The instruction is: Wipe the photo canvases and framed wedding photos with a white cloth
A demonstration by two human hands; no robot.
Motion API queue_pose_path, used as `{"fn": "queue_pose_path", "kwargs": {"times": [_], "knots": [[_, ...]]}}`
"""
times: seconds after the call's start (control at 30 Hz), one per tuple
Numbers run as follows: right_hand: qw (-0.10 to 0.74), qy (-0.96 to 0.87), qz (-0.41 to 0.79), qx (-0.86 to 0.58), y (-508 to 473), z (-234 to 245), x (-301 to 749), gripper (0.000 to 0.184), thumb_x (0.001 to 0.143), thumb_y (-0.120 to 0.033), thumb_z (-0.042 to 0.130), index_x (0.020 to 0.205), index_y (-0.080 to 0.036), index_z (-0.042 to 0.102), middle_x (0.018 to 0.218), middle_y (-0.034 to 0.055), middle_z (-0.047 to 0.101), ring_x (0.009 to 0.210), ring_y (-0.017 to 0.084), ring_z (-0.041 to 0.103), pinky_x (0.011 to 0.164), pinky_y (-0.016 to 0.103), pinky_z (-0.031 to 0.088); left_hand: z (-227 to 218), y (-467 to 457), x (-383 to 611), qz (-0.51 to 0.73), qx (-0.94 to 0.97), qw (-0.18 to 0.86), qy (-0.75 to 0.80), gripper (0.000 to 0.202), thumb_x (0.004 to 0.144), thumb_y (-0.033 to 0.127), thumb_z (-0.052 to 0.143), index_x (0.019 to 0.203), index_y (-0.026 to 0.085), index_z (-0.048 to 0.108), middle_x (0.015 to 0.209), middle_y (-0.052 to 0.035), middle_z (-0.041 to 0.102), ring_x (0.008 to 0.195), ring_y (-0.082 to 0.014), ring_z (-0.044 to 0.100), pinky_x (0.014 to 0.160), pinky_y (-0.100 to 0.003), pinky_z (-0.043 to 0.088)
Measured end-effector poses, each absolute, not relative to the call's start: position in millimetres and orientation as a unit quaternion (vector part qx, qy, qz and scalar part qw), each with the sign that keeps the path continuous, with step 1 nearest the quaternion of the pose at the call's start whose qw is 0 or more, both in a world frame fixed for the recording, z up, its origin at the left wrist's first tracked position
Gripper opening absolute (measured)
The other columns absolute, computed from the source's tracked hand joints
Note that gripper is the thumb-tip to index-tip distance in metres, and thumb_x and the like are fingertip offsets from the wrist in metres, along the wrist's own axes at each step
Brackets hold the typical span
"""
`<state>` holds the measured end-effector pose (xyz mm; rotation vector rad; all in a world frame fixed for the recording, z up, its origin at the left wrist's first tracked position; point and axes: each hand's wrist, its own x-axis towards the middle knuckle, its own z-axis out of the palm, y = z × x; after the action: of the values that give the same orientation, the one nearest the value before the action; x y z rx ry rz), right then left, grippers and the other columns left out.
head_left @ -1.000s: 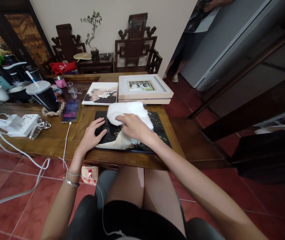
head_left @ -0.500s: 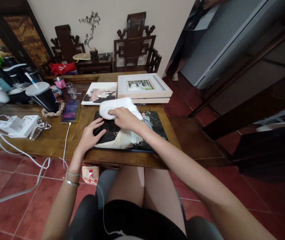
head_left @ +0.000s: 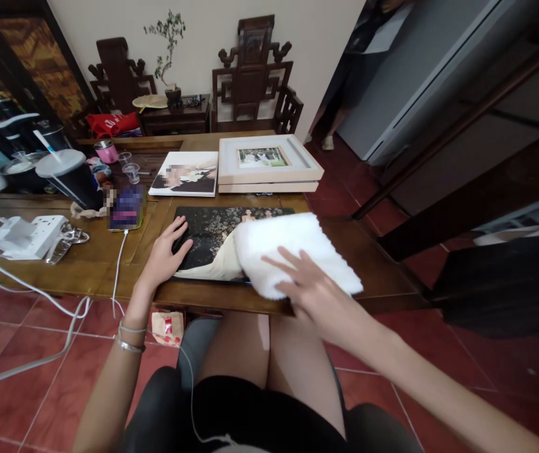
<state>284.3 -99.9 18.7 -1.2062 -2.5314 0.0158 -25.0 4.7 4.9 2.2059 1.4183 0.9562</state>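
Observation:
A large dark photo print (head_left: 213,236) lies flat at the near edge of the wooden table (head_left: 94,267). A white towel (head_left: 293,248) covers its right part and hangs a little over the table edge. My right hand (head_left: 310,286) presses flat on the near side of the towel, fingers spread. The print's left edge is held down by my left hand (head_left: 165,255), with fingers stretched out on it.
Behind the print lie a smaller photo print (head_left: 184,173) and stacked white picture frames (head_left: 267,163). To the left are a phone (head_left: 125,207) on a cable, a power strip (head_left: 38,233), a lidded cup (head_left: 68,176) and small cups. Carved chairs stand at the wall. A person stands in the doorway (head_left: 345,82).
My right hand has swept the towel from the print's upper left down to its right near corner, and the towel has spread out. My left hand has stayed on the print's left edge.

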Motion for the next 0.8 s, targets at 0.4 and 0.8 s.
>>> {"fn": "queue_pose_path", "kwargs": {"times": [0.4, 0.8], "knots": [[0.152, -0.876, 0.040, -0.456, -12, 37, 314, 0.037, 0.066, 0.004, 0.039, 0.083, -0.019, 0.063, 0.104, 0.0129, 0.070, 0.122, 0.028, 0.059, 0.100, 0.045, 0.047, 0, 10, -29, 0.347, 0.777, 0.193, 0.488, 0.050, 0.093, 0.044, 0.055, 0.131, 0.012, 0.061, 0.147, -0.0145, 0.051, 0.142, -0.0250, 0.042, 0.120, -0.045, 0.028], [0.157, -0.863, 0.016, -0.481, 4, 18, 327, 0.046, 0.062, 0.000, 0.044, 0.097, -0.018, 0.069, 0.119, 0.0130, 0.069, 0.129, 0.031, 0.053, 0.105, 0.051, 0.044, 2, 9, -27, 0.345, 0.776, 0.188, 0.494, 0.047, 0.093, 0.042, 0.054, 0.131, 0.016, 0.062, 0.147, -0.0121, 0.052, 0.141, -0.0239, 0.042, 0.120, -0.046, 0.029]]}}
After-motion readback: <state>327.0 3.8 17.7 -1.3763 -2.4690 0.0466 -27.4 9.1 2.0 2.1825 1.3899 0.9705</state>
